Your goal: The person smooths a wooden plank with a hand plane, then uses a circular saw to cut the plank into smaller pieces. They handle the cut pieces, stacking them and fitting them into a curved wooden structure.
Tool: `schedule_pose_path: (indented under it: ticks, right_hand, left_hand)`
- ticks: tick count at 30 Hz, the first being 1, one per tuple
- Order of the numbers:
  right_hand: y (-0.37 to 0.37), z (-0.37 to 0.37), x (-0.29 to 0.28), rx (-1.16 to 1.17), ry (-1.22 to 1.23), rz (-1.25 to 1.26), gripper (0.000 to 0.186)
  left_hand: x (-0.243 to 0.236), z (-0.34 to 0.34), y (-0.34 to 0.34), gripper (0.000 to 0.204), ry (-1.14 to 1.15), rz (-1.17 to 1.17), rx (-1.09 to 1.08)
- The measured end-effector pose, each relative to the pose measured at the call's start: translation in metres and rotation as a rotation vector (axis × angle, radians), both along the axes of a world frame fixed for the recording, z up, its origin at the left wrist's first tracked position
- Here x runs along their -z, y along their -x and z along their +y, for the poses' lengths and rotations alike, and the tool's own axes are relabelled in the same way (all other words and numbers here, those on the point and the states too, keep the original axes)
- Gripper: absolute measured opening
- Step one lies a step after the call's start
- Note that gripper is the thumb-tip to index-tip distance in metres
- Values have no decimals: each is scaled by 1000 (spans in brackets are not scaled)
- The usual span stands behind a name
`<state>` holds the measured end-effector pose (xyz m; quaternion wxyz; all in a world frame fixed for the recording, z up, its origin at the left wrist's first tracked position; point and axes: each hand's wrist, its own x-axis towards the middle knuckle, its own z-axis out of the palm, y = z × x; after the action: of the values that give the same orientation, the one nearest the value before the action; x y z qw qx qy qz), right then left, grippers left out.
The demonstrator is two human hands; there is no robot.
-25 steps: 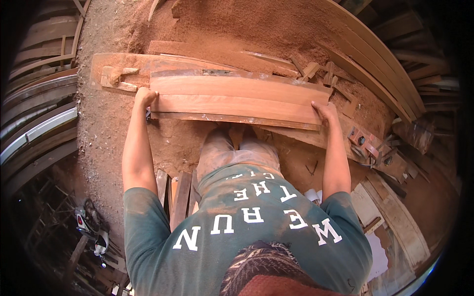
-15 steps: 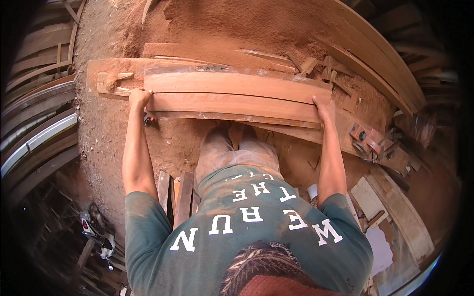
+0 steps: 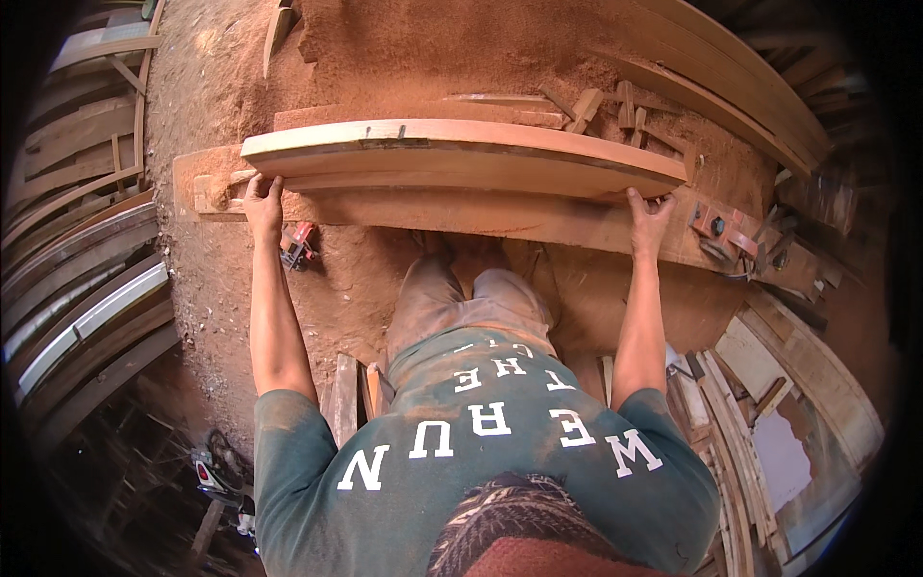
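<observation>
A long reddish wooden board [image 3: 461, 162] is tilted up on its long side across a low, wide plank [image 3: 433, 213] in front of me. Its pale upper edge faces me, with dark marks near the middle. At its left end, my left hand [image 3: 263, 204] grips the lower corner, fingers closed. The right end is held by my right hand [image 3: 650, 219], with the thumb at the board's lower side and the fingers curled. A red-and-black tool [image 3: 299, 246] lies near my left forearm, its kind unclear. A notched wooden piece [image 3: 213, 194] sits beside my left hand.
Reddish sawdust [image 3: 404, 58] covers the ground beyond the board. Wood offcuts [image 3: 585, 108] lie behind its right half. A red metal fixture [image 3: 723, 231] sits on the plank's right end. Timber stacks [image 3: 87, 144] line the left, and long boards [image 3: 731, 87] curve along the far right.
The wood lay flat, showing two strips with a dark gap; now it is tilted up onto its edge, pale edge upward. Both hands have shifted to its lower side at the ends.
</observation>
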<state>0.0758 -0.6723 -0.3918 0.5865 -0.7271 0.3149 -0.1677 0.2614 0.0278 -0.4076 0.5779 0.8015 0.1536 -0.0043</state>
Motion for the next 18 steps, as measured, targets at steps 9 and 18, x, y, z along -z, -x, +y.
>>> schedule_pose_path:
  ticks: [9,18]
  right_hand:
    - [57,-4,-5,-87,108,106,71]
    - [46,-32,-1,-212,103,148,66]
  left_hand:
    - [-11,25,41,33,-47,128,136]
    - [-41,18,5,40,-286,68,500]
